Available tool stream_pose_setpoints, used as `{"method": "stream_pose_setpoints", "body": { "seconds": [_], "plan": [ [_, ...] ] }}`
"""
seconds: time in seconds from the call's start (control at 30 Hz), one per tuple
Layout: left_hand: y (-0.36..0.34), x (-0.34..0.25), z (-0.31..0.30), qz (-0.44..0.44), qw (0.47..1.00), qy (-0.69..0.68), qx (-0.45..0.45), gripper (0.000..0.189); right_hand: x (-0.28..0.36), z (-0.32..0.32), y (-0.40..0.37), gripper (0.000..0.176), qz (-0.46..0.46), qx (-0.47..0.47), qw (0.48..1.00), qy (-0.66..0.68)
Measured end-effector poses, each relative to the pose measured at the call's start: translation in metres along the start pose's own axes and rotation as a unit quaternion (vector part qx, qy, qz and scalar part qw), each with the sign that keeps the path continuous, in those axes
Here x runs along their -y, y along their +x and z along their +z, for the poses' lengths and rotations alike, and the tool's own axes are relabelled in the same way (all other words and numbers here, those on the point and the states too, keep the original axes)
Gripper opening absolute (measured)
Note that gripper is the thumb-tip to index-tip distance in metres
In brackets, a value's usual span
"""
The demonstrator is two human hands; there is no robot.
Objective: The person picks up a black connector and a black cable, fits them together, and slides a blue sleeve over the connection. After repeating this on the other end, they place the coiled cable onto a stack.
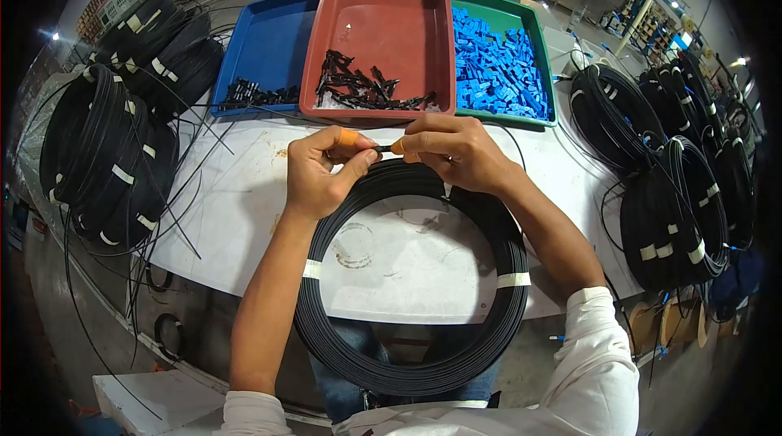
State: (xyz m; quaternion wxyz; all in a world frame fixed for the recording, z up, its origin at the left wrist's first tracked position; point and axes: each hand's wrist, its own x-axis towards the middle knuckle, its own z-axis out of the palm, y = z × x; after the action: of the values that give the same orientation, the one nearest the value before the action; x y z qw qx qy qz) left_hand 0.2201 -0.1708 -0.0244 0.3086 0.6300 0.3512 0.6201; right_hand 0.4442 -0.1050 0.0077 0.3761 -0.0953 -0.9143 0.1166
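Observation:
Above the top of a large black cable coil [511, 248], both hands meet around a small black piece [383, 148]. My left hand [330, 171] pinches its left end between thumb and forefinger. On the right end, the fingertips of my right hand [456, 152] are closed. Orange tape or finger covers wrap fingers on both hands. Pale tape bands hold the coil, which lies partly on the white table [407, 273] and overhangs its front edge. Fingers cover most of the piece, so its exact shape is hidden.
Behind the hands stand a blue tray [273, 28] with black parts, a red tray [387, 20] with black pieces and a green tray [533, 24] full of blue connectors. Stacked black coils flank both sides, left [90, 151] and right [672, 224], with loose cable ends sticking out.

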Motion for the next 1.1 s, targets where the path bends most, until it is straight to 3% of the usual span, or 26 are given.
{"method": "stream_pose_setpoints", "body": {
  "seconds": [0.1, 0.2, 0.43, 0.5, 0.63, 0.73, 0.8, 0.83, 0.9, 1.0, 1.1],
  "plan": [
    [-0.002, -0.006, -0.001, -0.034, 0.999, 0.019, 0.024, 0.007, 0.001, -0.004, -0.001, 0.033, -0.002, 0.033, 0.999, 0.006],
    [-0.002, -0.005, 0.002, -0.008, 0.999, -0.039, 0.011, 0.007, 0.013, -0.009, 0.001, 0.039, -0.011, 0.062, 0.997, -0.042],
    [-0.004, -0.004, -0.004, -0.025, 0.998, -0.018, 0.046, 0.006, 0.010, -0.001, 0.000, 0.045, -0.031, 0.047, 0.998, -0.017],
    [-0.003, -0.004, -0.005, -0.015, 0.999, -0.014, 0.045, 0.007, 0.008, 0.000, 0.000, 0.033, -0.017, 0.035, 0.999, -0.004],
    [-0.004, 0.000, -0.001, -0.018, 0.999, 0.008, 0.038, 0.010, 0.001, -0.001, -0.003, 0.032, -0.021, 0.035, 0.999, 0.021],
    [0.000, -0.004, 0.001, -0.146, 0.989, 0.000, 0.023, 0.022, -0.015, 0.008, -0.009, 0.044, -0.018, 0.021, 0.999, 0.024],
    [0.000, -0.001, 0.001, -0.074, 0.996, 0.038, 0.024, 0.027, -0.021, 0.009, -0.013, 0.032, 0.024, -0.018, 0.999, 0.037],
    [0.001, -0.003, 0.001, -0.074, 0.996, 0.037, 0.023, 0.027, -0.020, 0.008, -0.012, 0.036, 0.029, -0.027, 0.999, 0.018],
    [0.004, -0.012, 0.000, -0.123, 0.988, 0.034, -0.083, 0.030, -0.018, 0.007, -0.012, 0.037, 0.030, -0.015, 0.999, -0.023],
    [0.008, -0.010, -0.003, -0.195, 0.965, 0.121, -0.123, 0.028, -0.018, 0.009, -0.013, 0.038, 0.021, -0.005, 0.997, -0.074],
    [0.009, -0.005, -0.005, -0.198, 0.961, 0.134, -0.138, 0.026, -0.017, 0.012, -0.014, 0.040, 0.025, 0.023, 0.996, -0.087]
  ]
}}
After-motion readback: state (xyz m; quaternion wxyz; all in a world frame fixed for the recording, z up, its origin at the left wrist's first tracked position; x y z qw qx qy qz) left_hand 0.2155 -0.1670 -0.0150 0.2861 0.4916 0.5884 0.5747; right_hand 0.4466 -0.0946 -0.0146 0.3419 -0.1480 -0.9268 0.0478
